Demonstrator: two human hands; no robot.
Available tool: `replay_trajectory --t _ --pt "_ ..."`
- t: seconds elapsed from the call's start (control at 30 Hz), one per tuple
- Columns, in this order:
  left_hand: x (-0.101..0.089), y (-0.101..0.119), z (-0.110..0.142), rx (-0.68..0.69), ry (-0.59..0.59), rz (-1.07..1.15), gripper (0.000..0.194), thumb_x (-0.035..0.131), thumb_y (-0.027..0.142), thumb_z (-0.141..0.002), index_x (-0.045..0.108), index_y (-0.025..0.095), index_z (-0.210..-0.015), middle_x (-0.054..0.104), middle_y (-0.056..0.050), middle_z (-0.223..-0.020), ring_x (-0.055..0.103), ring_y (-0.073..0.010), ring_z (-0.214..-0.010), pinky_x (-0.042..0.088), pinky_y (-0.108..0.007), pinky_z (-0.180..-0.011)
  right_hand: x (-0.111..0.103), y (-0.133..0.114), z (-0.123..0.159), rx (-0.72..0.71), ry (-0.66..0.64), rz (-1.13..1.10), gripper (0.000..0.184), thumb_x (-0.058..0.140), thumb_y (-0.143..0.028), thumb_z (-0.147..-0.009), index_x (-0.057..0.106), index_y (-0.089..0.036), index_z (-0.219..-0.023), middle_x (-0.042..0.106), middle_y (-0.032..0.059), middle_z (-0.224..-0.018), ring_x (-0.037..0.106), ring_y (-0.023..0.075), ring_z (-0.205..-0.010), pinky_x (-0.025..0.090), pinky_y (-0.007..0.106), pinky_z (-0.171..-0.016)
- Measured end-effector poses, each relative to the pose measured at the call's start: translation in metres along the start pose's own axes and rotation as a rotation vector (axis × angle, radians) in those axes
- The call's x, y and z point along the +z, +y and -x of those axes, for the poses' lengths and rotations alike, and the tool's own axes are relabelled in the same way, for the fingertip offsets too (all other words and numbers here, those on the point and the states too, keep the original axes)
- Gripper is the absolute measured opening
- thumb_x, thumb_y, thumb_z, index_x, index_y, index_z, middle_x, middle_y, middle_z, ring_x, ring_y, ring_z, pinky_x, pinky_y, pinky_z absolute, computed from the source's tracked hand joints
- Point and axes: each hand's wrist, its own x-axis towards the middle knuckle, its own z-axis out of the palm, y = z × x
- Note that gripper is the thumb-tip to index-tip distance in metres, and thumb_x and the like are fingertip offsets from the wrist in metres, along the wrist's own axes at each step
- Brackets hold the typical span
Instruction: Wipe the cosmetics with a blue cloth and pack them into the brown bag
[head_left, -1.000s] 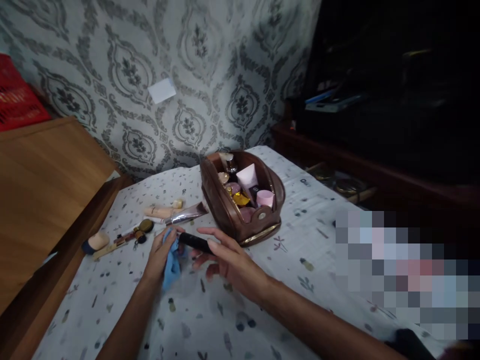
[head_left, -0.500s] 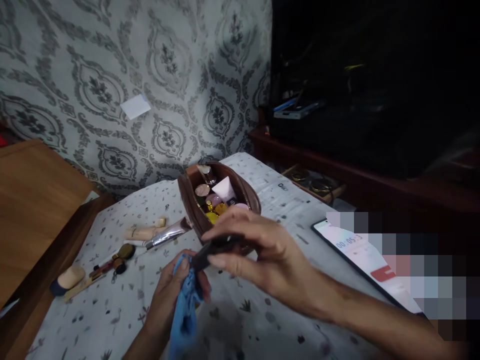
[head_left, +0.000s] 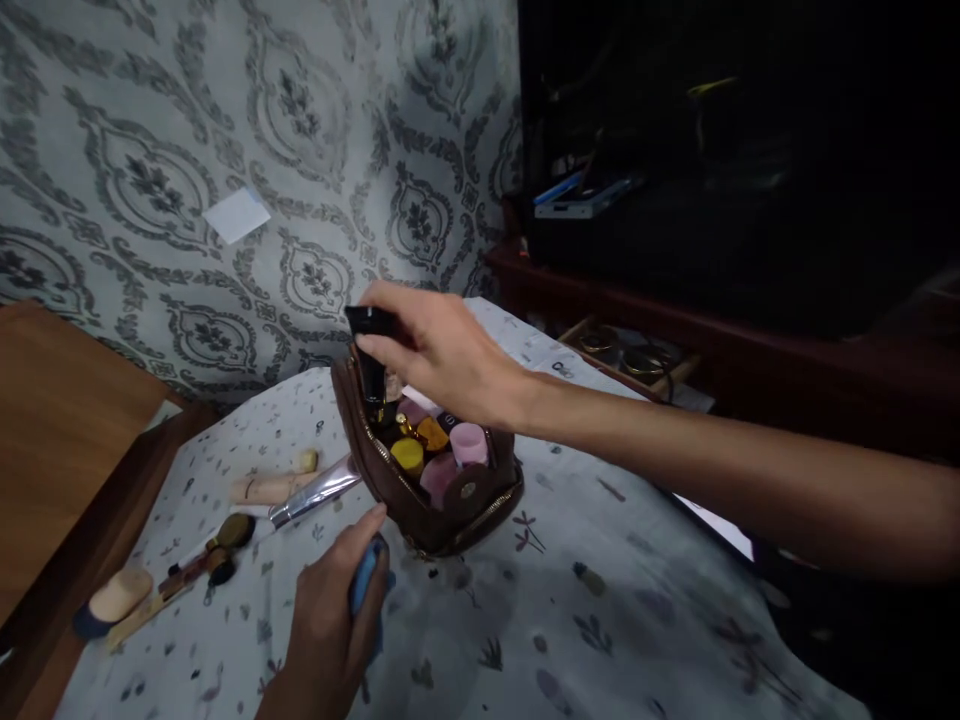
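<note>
My right hand (head_left: 435,345) is closed on a black cosmetic tube (head_left: 372,362), upright at the left back of an open brown cosmetic bag (head_left: 397,500). The tube's lower end sits inside the bag's rim. Packed in the bag are a yellow-capped container (head_left: 407,456), a pink jar (head_left: 469,444) and several other cosmetics, partly covered by my hand. In front of the bag's left corner, my left hand (head_left: 330,610) is closed round a blue cloth (head_left: 365,577), most of it hidden by the fingers.
Left of the bag lie a silver tube (head_left: 315,492), a beige tube (head_left: 266,487), several makeup brushes (head_left: 220,562) and a larger brush (head_left: 124,600) on the patterned cloth (head_left: 600,560). A wooden panel (head_left: 67,430) borders the left. A phone, partly behind my right forearm, lies at right.
My right hand has carried the black tube from beside the blue cloth, up and away into the back left of the bag. My left hand has moved slightly down, keeping the cloth.
</note>
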Motion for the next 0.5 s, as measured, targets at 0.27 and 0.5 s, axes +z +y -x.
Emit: replay_trajectory --t 0.27,0.5 --pt "0.016 0.009 0.009 -0.168 0.047 0.079 0.037 0.050 0.034 -0.093 0.054 0.025 -0.128 0.076 -0.007 -0.099 0.074 -0.0208 -0.088 0.057 -0.032 -0.086 0.027 0.014 -0.023 0.044 -0.245 0.331 0.016 0.047 -0.018 -0.097 0.060 -0.016 -0.104 0.060 0.0025 -0.079 0.055 0.0140 -0.072 0.035 0.023 -0.063" --pt "0.020 0.008 0.009 -0.230 -0.001 0.107 0.037 0.050 0.038 -0.091 0.054 0.024 -0.126 0.075 -0.003 -0.081 0.071 -0.0173 -0.068 0.056 -0.026 -0.067 0.041 0.028 -0.026 0.104 -0.327 0.404 0.017 0.050 -0.016 -0.092 0.064 -0.012 -0.101 0.067 0.0128 -0.101 0.062 0.0205 -0.089 0.044 0.027 -0.072"
